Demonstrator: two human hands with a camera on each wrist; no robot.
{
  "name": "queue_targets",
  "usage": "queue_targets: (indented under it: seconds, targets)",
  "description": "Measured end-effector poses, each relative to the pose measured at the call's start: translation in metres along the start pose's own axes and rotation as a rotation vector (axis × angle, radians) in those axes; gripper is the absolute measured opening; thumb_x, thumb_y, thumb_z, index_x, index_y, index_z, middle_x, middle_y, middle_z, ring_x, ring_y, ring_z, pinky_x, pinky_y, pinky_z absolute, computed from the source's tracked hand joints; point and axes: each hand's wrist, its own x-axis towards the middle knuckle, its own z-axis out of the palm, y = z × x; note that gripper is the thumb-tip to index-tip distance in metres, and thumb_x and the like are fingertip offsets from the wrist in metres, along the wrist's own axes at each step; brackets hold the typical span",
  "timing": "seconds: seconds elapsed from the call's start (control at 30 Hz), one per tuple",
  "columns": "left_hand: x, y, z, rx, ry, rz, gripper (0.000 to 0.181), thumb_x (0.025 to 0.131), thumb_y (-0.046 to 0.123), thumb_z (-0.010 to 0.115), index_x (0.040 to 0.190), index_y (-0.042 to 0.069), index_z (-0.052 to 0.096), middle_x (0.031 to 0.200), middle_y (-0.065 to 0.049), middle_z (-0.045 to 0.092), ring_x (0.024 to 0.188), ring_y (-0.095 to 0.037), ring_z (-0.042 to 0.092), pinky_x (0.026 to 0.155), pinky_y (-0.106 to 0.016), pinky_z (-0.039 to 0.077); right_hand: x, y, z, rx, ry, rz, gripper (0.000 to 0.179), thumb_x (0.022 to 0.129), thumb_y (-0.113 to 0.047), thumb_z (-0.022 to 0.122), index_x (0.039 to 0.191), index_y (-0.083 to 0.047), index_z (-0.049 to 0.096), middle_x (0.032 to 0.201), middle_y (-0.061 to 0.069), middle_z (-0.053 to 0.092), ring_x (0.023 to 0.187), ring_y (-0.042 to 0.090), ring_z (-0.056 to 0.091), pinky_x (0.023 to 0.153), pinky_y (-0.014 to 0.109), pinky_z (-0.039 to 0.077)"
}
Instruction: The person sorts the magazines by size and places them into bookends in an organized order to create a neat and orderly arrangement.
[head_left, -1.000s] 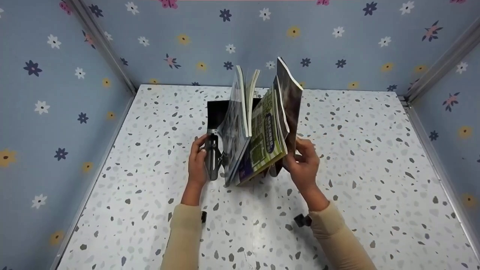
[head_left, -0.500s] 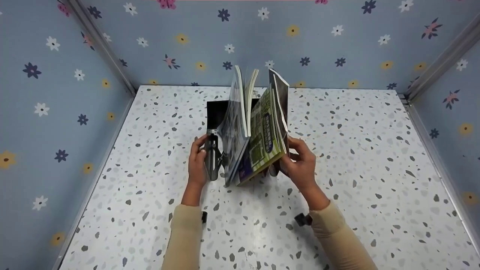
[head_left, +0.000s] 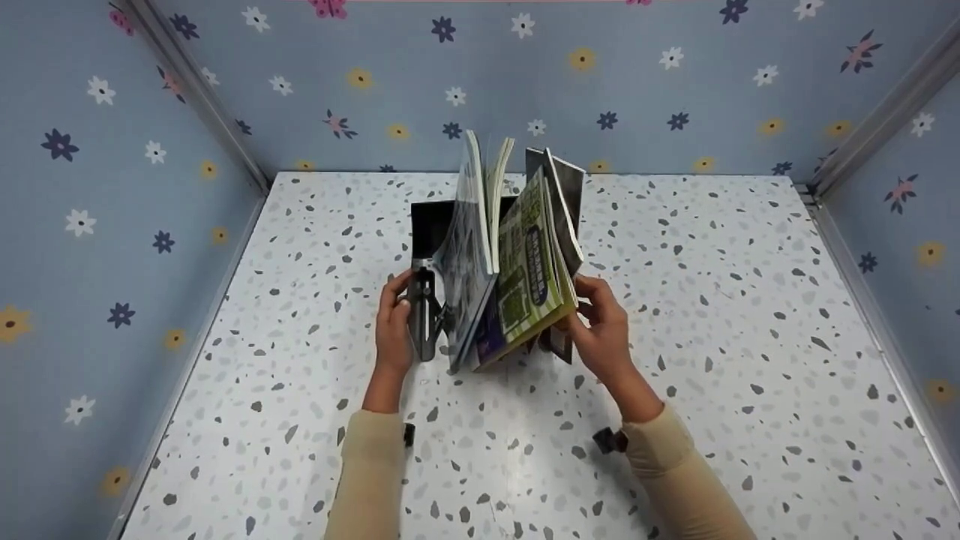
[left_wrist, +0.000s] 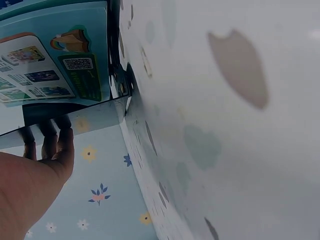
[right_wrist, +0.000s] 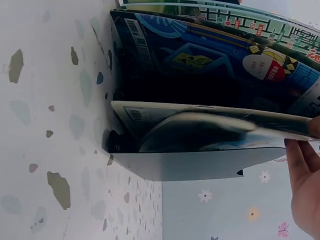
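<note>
In the head view a black bookend stand (head_left: 433, 225) holds several thin books upright, fanned apart. My left hand (head_left: 393, 326) rests its fingers against the outside of the stand's left end plate (left_wrist: 95, 117); their reflections show in that plate. My right hand (head_left: 604, 330) pinches the edge of a thin dark-covered book (head_left: 568, 191) at the right of the row, thumb on its inner side. Left of it leans a green striped book (head_left: 529, 285). A glossy grey book (head_left: 469, 262) stands further left. The right wrist view shows the right end plate (right_wrist: 195, 165) below the pinched book.
The stand sits on a white speckled table (head_left: 720, 360). Flower-patterned blue walls (head_left: 337, 67) rise behind and on both sides. In the right wrist view a dark blue book (right_wrist: 200, 60) stands beside the pinched one, with a gap between.
My right hand has shifted left. The dark book at the right has dropped lower and moved left against the others, then tipped slightly outward again. My left hand stays in place.
</note>
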Motion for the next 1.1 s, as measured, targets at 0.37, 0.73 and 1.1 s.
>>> queue_targets:
  seconds: [0.37,0.73,1.1]
  targets:
    - [0.004,-0.028,-0.003,-0.013,0.005,0.029,0.042,0.088,0.009,0.029,0.128,0.01,0.042,0.122,-0.006,0.047,0.097,-0.016,0.049,0.082,-0.026,0.039,0.0,-0.007,-0.005,0.025,0.045,0.077,0.042,0.082,0.008,0.048,0.123,0.006,0.04,0.09,0.018,0.056,0.066,0.022,0.054,0.055,0.024,0.046]
    - [-0.001,-0.007,-0.002,-0.082,-0.041,0.018,0.043,0.089,0.005,0.027,0.13,0.001,0.036,0.122,-0.011,0.043,0.098,-0.02,0.047,0.082,-0.024,0.039,0.01,-0.012,-0.012,-0.071,0.06,0.191,0.039,0.085,0.0,0.047,0.123,-0.003,0.045,0.08,0.014,0.058,0.061,0.009,0.052,0.05,0.023,0.045]
    - [-0.002,0.002,0.0,-0.052,-0.025,0.007,0.043,0.088,0.004,0.027,0.129,-0.002,0.037,0.121,-0.012,0.044,0.092,-0.023,0.048,0.078,-0.024,0.04,0.019,-0.018,-0.016,-0.177,0.059,0.234,0.037,0.084,-0.001,0.045,0.12,-0.01,0.05,0.07,0.014,0.059,0.055,0.027,0.058,0.044,0.033,0.048]
